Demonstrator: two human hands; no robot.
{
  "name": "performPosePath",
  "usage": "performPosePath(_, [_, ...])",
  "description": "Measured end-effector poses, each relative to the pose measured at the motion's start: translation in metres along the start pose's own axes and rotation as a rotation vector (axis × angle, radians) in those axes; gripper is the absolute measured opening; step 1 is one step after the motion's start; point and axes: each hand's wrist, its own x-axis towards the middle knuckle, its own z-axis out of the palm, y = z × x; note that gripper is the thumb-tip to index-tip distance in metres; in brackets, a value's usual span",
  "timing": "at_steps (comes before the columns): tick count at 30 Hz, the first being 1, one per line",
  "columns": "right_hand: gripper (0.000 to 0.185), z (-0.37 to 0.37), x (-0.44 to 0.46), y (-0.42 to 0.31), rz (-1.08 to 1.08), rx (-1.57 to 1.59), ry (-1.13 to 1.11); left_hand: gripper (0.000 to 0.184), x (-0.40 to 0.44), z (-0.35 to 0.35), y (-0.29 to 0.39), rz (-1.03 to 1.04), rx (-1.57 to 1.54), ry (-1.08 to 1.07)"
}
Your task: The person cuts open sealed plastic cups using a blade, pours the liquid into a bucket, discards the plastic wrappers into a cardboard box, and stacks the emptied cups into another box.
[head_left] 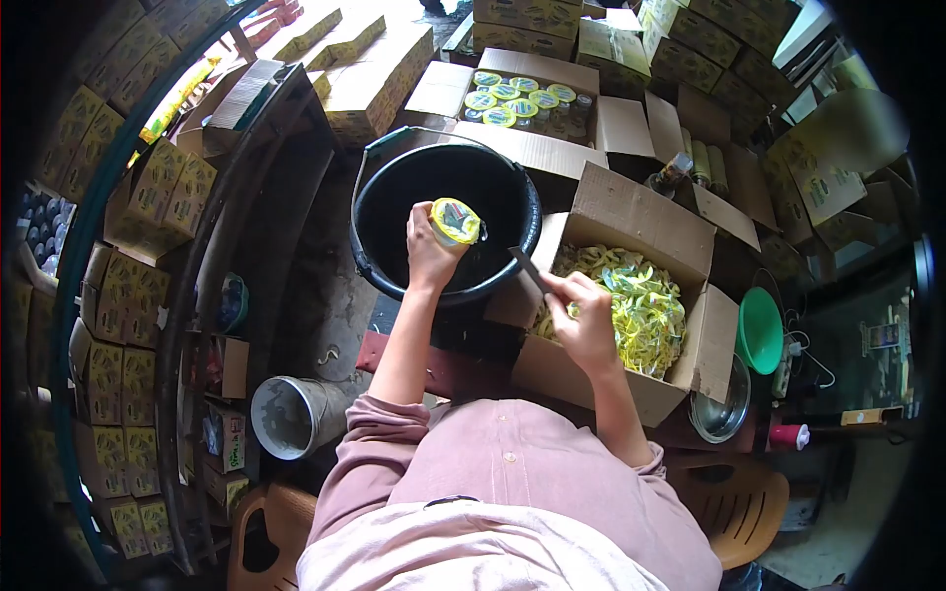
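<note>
My left hand is wrapped round a small plastic cup with a yellow-edged printed lid. The lid's middle looks torn or cut, and something clear hangs at the cup's right side. Under the cup is a large black bucket with a wire handle; its contents are too dark to make out. My right hand grips a knife, its dark blade pointing up and left towards the bucket's rim, apart from the cup. Beside that hand, an open carton holds a heap of yellow-green lid scraps.
Beyond the bucket, an open carton contains several lidded cups. A green bowl and a glass bowl stand at the right. A whitish bucket is at the lower left. Stacked yellow cartons line the left side.
</note>
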Motion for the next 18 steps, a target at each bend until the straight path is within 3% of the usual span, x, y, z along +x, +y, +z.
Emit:
performPosePath(6, [0.032, -0.031, -0.049, 0.018, 0.182, 0.003, 0.259, 0.047, -0.005, 0.004, 0.004, 0.091, 0.383, -0.091])
performPosePath(10, [0.031, -0.045, -0.075, 0.028, 0.297, 0.010, 0.302, 0.042, -0.006, 0.004, 0.008, 0.153, 0.536, -0.153])
performPosePath(18, [0.030, -0.052, -0.110, 0.041, 0.279, -0.042, 0.292, 0.041, -0.008, 0.000, 0.016, 0.217, 0.663, -0.209])
